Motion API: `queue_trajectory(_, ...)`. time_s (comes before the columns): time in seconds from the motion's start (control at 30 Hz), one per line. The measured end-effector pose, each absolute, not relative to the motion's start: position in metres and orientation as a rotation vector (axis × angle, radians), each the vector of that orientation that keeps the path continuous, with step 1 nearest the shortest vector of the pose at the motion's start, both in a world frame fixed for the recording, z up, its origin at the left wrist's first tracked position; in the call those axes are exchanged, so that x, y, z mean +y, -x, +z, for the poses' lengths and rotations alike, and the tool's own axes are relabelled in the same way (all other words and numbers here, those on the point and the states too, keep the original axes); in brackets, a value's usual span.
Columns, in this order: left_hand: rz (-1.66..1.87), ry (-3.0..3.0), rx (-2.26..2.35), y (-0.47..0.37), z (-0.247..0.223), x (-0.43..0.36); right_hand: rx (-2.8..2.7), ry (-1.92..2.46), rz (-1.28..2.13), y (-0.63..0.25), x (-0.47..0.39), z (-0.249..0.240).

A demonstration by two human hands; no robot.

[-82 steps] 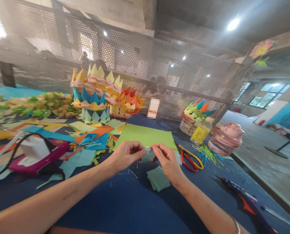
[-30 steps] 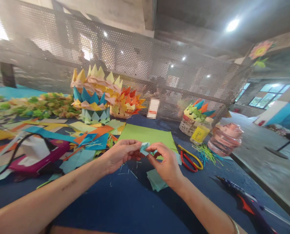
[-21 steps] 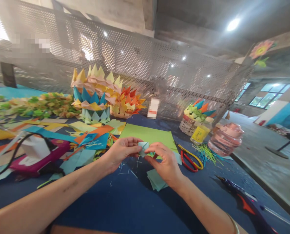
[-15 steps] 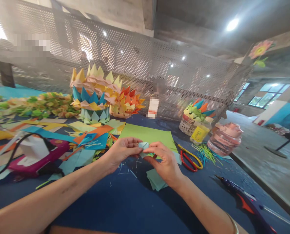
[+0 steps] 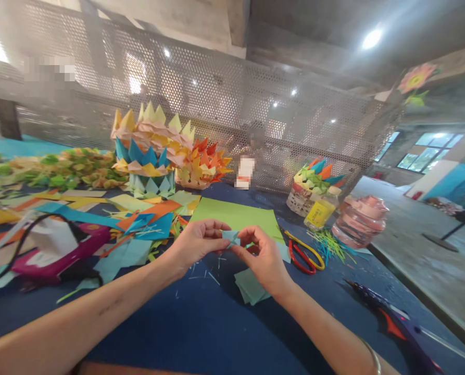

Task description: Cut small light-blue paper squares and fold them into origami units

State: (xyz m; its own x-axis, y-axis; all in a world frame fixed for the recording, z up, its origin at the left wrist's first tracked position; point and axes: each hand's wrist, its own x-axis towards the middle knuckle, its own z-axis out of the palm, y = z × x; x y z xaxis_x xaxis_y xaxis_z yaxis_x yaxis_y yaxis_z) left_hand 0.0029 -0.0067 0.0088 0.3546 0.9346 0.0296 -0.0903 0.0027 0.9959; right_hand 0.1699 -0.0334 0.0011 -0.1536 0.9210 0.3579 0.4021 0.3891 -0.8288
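Note:
A small folded piece of light blue paper is held up between both hands, above the near edge of a green sheet. My left hand pinches its left side with thumb and fingers. On its right side, my right hand grips it between thumb and curled fingers. Below the right hand lies a small stack of pale blue-green paper squares, partly hidden by that hand. Red and yellow scissors rest on the blue table to the right of the hands.
Folded-paper crowns stand at the back left, near coloured strips and a magenta power strip. To the right are a yellow-labelled bottle, a pink bottle and a glue gun. A perforated screen stands behind.
The blue paper has changed from a squarish shape to one with pointed corners. My right hand's fingers have drawn back from its front and curled at its right side.

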Motion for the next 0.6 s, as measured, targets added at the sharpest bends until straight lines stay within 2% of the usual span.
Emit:
queue_trajectory(0.17,0.964,-1.304,0.841,-0.0028,0.0077,-0.0067,-1.661,1.160,0.816,-0.1689,-0.0320,0.0009)
queue_trajectory(0.6,0.802,-1.398,0.879,-0.0036,0.0053,-0.0101,-1.628,1.145,0.823,-0.1692,-0.0312,0.0003)
